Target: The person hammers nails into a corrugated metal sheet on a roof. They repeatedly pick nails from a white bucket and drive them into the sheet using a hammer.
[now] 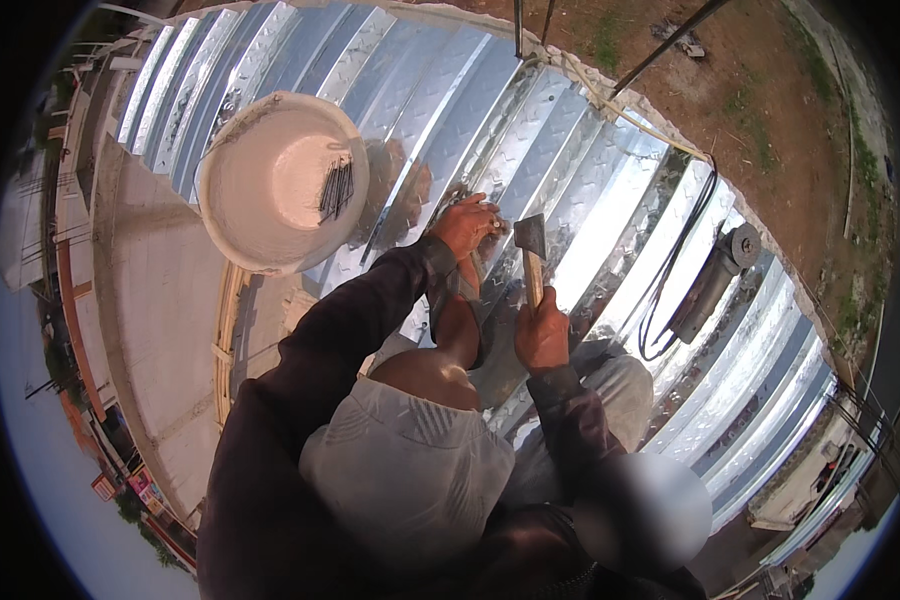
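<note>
My left hand [466, 225] is low over the corrugated metal decking [450, 112], its fingers bent near the sheet; whether they pinch something small cannot be told. Just right of it, my right hand [544, 330] grips the wooden handle of a hammer [531, 247], whose dark flat head lies beyond the fist, close to the left fingertips. Up and to the left, a pale plastic bucket [229, 187] stands on the decking with a bunch of dark nails or rods [336, 190] inside. My bent knee and a sandalled foot are between the arms.
An angle grinder [709, 281] lies on the decking at the right, beside its looped black cable [675, 262]. A yellowish cord [645, 127] runs along the far edge, where thin dark poles rise. Beyond that edge is bare ground. Bundled canes [229, 345] border a concrete surface [169, 292] at the left.
</note>
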Available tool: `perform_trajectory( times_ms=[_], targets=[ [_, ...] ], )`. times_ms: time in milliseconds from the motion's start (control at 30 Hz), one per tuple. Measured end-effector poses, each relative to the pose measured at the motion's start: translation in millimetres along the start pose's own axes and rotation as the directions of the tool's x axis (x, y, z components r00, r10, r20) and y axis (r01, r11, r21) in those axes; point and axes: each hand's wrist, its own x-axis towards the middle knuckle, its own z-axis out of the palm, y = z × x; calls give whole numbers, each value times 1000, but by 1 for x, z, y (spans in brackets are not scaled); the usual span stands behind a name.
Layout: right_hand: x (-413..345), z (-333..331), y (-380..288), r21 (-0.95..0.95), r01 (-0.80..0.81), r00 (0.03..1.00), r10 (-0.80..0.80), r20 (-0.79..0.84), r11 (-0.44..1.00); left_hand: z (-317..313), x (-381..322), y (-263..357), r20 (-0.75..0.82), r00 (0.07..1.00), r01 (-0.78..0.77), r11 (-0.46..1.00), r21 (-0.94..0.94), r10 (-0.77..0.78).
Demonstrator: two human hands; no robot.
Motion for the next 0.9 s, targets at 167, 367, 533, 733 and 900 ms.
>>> perform_trajectory(
  times_ms=[167,367,533,733,900],
  targets=[
    [5,-58,-86,352,240,933,-115,-340,905,-4,-4,3,-41,998,-50,999,16,51],
    [4,-64,-75,320,420,878,-290,-381,849,-9,-2,21,-51,997,-64,998,10,64],
    [1,-52,-35,302,235,948,-150,-280,924,-2,-15,68,183,795,562,590,-580,-578],
    [0,-39,-30,217,178,969,-133,-206,960,-2,-28,98,146,750,630,764,138,-645],
    [6,-19,-14,76,178,976,-166,-141,981,-16,-5,123,193,689,613,703,359,-699]
  ],
)
